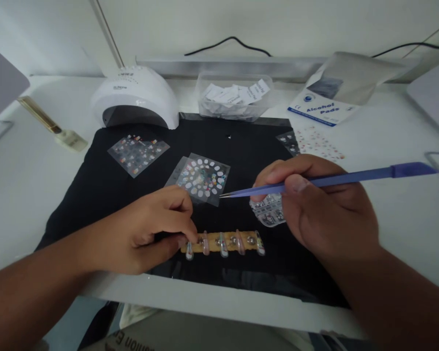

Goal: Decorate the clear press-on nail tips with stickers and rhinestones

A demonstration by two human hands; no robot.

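Nearest you, the nail-tip strip [214, 243] lies crosswise on the black mat [252, 146], left end pinched in your left hand [157, 234]. Your right hand [318, 207] grips blue tweezers [369, 175], pointing left beyond it, tips near the sticker sheet [205, 178].

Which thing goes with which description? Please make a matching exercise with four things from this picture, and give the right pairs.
Things
1. Tweezers
2. Lamp
3. Strip
4. Box

Descriptions
A. Off the mat, right of the clear tub
B. Left hand touches one end
C. White, by the mat's far left corner
D. Held in the right hand

Right pairs: 1-D, 2-C, 3-B, 4-A
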